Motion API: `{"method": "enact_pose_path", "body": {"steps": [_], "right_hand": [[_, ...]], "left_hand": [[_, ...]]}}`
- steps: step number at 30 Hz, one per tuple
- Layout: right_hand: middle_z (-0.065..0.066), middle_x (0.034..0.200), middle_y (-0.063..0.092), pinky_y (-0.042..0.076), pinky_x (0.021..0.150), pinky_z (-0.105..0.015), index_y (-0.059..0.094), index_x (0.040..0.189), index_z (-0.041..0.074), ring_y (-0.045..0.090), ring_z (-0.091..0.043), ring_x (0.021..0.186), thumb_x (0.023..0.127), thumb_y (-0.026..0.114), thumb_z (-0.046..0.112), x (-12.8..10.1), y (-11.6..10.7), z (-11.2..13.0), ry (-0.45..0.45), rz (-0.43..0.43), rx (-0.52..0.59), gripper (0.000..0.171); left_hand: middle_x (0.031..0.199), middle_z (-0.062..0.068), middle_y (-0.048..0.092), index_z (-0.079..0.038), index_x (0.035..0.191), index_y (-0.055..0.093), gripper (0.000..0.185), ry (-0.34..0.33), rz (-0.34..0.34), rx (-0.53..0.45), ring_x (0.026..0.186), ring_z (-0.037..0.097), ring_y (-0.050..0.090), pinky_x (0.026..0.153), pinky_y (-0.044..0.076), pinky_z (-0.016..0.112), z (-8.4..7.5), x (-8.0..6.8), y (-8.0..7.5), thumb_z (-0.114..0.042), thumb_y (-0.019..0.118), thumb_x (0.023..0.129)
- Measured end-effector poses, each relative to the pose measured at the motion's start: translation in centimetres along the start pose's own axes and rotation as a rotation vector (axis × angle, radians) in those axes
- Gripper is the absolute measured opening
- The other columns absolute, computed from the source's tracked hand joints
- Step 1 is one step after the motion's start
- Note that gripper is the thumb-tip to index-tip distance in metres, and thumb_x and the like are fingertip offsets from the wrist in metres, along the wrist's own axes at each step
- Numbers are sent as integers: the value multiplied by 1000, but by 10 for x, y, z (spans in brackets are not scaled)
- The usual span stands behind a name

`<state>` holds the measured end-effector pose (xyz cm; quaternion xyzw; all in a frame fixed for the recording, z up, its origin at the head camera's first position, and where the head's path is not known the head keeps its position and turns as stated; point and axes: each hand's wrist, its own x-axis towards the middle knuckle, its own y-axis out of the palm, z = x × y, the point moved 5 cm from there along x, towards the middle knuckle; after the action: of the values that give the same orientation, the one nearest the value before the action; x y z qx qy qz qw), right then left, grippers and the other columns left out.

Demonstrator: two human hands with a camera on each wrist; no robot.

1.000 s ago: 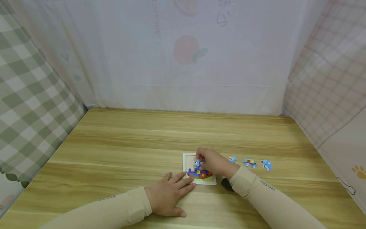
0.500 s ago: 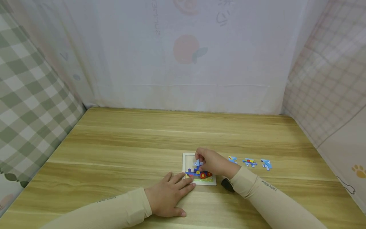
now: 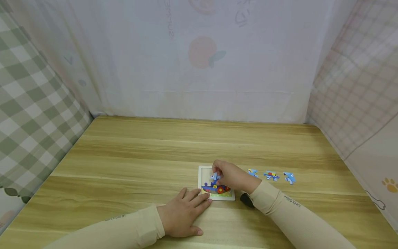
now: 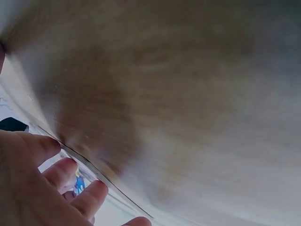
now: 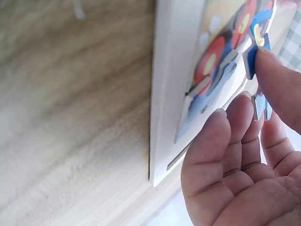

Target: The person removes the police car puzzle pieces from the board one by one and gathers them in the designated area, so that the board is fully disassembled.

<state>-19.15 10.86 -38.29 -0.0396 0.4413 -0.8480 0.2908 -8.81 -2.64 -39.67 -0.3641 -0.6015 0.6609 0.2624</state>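
Observation:
My right hand (image 3: 234,177) pinches a blue jigsaw piece (image 3: 214,178) between thumb and fingers, above the picture in a white-framed puzzle board (image 3: 199,176). In the right wrist view the thumb presses on the blue piece (image 5: 250,63), which stands tilted over the board's frame (image 5: 164,94). Fitted pieces with red wheels (image 5: 207,61) show in the lower part of the picture; the upper part is bare. My left hand (image 3: 183,212) lies spread on the table, its fingertips on the board's lower left corner. In the left wrist view its fingers (image 4: 91,197) lie along the frame edge.
Three loose jigsaw pieces lie in a row right of the board: one partly behind the right wrist (image 3: 253,172), a red and yellow one (image 3: 272,176) and a light blue one (image 3: 289,178). A small black object (image 3: 246,200) shows under the right wrist. Cloth (image 3: 155,69) hangs behind the table.

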Motion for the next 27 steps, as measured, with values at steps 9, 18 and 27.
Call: {"method": "enact_pose_path", "body": {"steps": [9,18,27], "right_hand": [[-1,74,48,41,60,-27,50,84,11,46,-12,67,76,67,0,-4,-4,2,-5,-22,42,22],[0,78,50,41,63,-26,55,90,11,47,-15,72,82,64,9,-16,-29,-8,-27,-81,148,12],[-6,82,49,41,60,-25,53,95,4,45,-19,74,84,61,9,-42,-56,-36,33,-113,245,14]], "left_hand": [[146,-2,23,-17,142,27,75,-6,-6,-20,132,26,23,94,31,52,0,-1,0,-63,39,84],[147,-5,22,-18,143,26,75,-21,14,-32,133,26,21,94,30,53,0,-1,1,-63,38,84],[147,-6,21,-18,143,25,75,-13,12,-41,132,26,21,93,32,54,-1,-2,2,-63,38,84]]}}
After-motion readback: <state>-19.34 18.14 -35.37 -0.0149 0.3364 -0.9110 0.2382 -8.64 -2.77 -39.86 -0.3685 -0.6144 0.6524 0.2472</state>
